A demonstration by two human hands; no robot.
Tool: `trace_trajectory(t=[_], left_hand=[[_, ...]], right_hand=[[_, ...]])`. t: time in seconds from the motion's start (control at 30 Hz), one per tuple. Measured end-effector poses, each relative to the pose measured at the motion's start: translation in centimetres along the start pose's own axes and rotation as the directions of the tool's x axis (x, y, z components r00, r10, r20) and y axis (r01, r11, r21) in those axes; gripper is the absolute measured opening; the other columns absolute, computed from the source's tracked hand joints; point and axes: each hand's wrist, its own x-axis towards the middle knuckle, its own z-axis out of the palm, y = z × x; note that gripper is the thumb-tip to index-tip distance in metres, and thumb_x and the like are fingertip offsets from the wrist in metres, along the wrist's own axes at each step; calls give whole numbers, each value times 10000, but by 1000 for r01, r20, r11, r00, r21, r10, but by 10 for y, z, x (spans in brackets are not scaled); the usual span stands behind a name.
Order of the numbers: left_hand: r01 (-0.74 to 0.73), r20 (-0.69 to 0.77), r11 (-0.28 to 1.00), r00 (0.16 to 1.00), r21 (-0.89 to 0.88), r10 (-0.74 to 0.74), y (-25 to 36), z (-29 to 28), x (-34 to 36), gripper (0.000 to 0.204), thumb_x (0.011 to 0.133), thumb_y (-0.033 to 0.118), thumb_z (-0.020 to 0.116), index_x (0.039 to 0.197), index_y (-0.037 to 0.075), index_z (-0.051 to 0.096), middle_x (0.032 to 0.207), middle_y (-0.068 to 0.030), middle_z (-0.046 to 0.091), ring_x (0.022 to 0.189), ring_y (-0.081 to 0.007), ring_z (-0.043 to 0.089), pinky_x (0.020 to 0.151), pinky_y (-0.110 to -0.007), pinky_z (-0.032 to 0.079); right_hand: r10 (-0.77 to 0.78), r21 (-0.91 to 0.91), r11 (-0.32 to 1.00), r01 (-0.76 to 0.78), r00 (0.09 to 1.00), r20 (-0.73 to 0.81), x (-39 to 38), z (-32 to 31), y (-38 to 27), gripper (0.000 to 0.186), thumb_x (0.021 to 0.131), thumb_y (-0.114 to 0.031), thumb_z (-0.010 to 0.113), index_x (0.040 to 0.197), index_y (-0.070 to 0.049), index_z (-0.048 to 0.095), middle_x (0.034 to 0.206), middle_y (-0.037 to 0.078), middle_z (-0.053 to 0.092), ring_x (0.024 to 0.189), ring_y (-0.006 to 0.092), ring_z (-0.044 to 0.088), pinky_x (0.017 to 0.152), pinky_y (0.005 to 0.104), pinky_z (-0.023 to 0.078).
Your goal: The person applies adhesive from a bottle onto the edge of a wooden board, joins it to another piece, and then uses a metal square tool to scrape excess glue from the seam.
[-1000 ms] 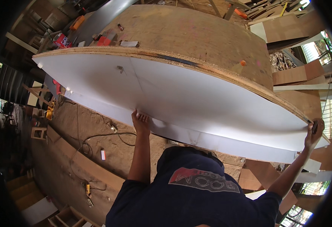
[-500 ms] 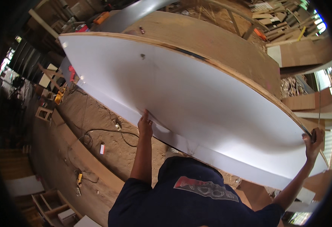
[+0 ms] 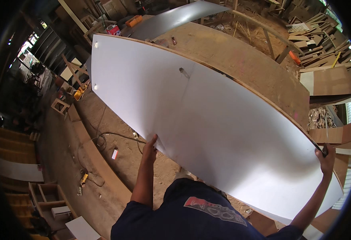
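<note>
A large white panel point(image 3: 207, 120) with a thin brown edge lies slanted across the view in front of me. At its near edge, my left hand point(image 3: 150, 147) grips it, thumb on the white face and fingers partly hidden at the rim. My right hand point(image 3: 326, 159) is closed round the far edge near the panel's right end. Something small and dark point(image 3: 325, 151) shows at that hand, too unclear to name. The face carries a dark hole or mark point(image 3: 182, 71) and two small fittings point(image 3: 95, 86) by its left end.
Behind the panel stands a brown worktable point(image 3: 223, 48) with a shiny grey curved sheet point(image 3: 175, 18). Wood scraps point(image 3: 323, 38) pile up at far right. On the dirt floor lie a black cable point(image 3: 119, 134), a yellow power tool point(image 3: 84, 179) and a wooden drawer frame point(image 3: 49, 200).
The panel has turned its white face more toward me, and its near strip no longer shows as a separate band. My left hand has gone from a pointing finger on the face to the near edge.
</note>
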Motion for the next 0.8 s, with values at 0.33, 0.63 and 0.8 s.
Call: trace_trajectory(t=[0.33, 0.63, 0.8], left_hand=[[-32, 68, 990, 997, -138, 42, 17, -13, 23, 777, 906, 340, 826, 1522, 38, 461, 1377, -101, 634, 1261, -258, 619, 969, -373, 523], [-32, -67, 999, 997, 43, 35, 9, -40, 51, 697, 915, 351, 797, 1475, 42, 520, 1418, -125, 621, 1304, -293, 604, 1042, -428, 530], [72, -72, 996, 995, 49, -69, 7, -40, 50, 762, 905, 342, 810, 1510, 28, 471, 1423, -126, 608, 1306, -298, 590, 1070, -433, 507]], right_hand=[[95, -118, 991, -61, 947, 308, 50, 9, -108, 646, 789, -487, 837, 685, -9, 416, 654, 63, 348, 671, 219, 361, 692, 397, 316], [106, -114, 991, -64, 905, 412, 40, 78, -120, 684, 801, -517, 843, 645, -12, 410, 569, 40, 322, 581, 165, 321, 527, 394, 297], [181, -1, 978, -208, 846, 501, 11, 121, -75, 672, 779, -506, 872, 646, -15, 433, 564, 47, 349, 575, 166, 322, 529, 399, 306]])
